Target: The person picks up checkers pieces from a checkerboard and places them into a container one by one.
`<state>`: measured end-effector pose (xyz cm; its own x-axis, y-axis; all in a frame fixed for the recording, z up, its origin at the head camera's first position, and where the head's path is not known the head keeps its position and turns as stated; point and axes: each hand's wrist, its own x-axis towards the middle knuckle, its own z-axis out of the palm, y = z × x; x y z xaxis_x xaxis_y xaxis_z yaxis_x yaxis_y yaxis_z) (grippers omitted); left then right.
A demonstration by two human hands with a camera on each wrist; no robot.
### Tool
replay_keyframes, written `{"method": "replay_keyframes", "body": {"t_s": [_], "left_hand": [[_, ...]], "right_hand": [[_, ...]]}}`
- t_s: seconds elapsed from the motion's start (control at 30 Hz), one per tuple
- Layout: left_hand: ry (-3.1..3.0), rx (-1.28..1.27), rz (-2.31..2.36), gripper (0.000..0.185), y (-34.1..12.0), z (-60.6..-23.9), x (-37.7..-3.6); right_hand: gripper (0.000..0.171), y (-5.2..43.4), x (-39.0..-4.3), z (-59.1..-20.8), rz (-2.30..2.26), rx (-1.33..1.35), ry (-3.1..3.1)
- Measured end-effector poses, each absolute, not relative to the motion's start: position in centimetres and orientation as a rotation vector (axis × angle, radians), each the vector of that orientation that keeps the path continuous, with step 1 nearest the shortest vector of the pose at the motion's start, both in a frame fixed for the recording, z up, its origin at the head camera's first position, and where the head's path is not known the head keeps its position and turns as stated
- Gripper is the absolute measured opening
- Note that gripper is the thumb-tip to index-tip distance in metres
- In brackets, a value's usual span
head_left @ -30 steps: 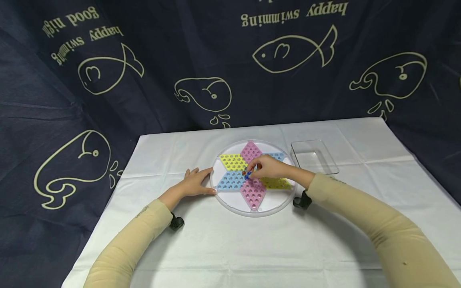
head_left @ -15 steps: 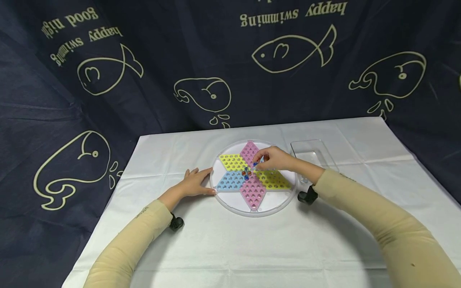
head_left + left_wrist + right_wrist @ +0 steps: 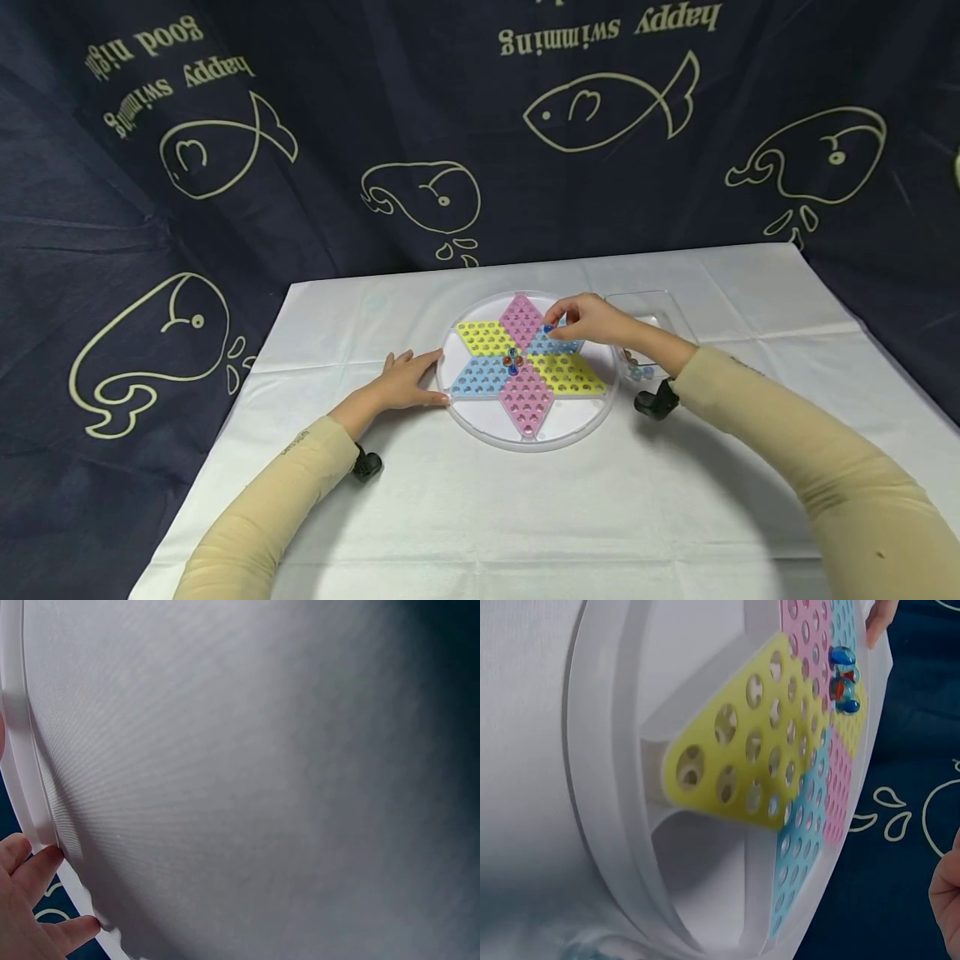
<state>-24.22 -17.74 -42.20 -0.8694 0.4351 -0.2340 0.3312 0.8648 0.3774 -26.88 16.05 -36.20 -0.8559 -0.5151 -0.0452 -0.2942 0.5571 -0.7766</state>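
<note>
The thumb and fingertips of my right hand (image 3: 588, 318) pinch a blue marble (image 3: 548, 329) over the far right, light-blue point of a round Chinese checkers board (image 3: 483, 413). At the board's centre sits a small cluster of red and blue marbles (image 3: 513, 362), seen also as glassy marbles (image 3: 845, 679) in the right wrist view. My left hand (image 3: 408, 382) lies with spread fingers at the board's left rim, thumb and fingertip right at the edge. In the left wrist view, part of the left hand (image 3: 34, 896) shows beside the white rim.
A clear plastic box (image 3: 675, 312) stands right of the board, partly behind my right forearm, with several marbles (image 3: 639, 368) at its near end. White cloth (image 3: 495, 517) covers the table. A dark curtain (image 3: 330, 100) with fish drawings hangs behind it.
My right hand has moved from the board's centre toward the back right, carrying the blue marble. Marbles in the clear box have come into view below the forearm. The left hand stays put.
</note>
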Motion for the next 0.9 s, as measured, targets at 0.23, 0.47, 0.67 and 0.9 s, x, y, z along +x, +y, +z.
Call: {"method": "replay_keyframes", "body": {"t_s": [0.23,0.47,0.67,0.9], "left_hand": [[2.723,0.553,0.458,0.090,-17.6,-42.1,-24.3],[2.718,0.534,0.461,0.091,-17.7,-42.3,-24.5],[2.709,0.554,0.517,0.096,-17.7,-41.9,-24.2],[2.715,0.535,0.464,0.092,-17.7,-42.3,-24.3]], "right_hand": [[0.023,17.1,-26.9,-35.9,-1.195,-0.650,2.567],[0.023,18.3,-27.2,-35.8,-1.207,-0.615,2.598],[0.025,19.4,-27.1,-35.5,-1.236,-0.594,2.605],[0.027,20.7,-26.9,-35.0,-1.302,-0.524,2.593]]}}
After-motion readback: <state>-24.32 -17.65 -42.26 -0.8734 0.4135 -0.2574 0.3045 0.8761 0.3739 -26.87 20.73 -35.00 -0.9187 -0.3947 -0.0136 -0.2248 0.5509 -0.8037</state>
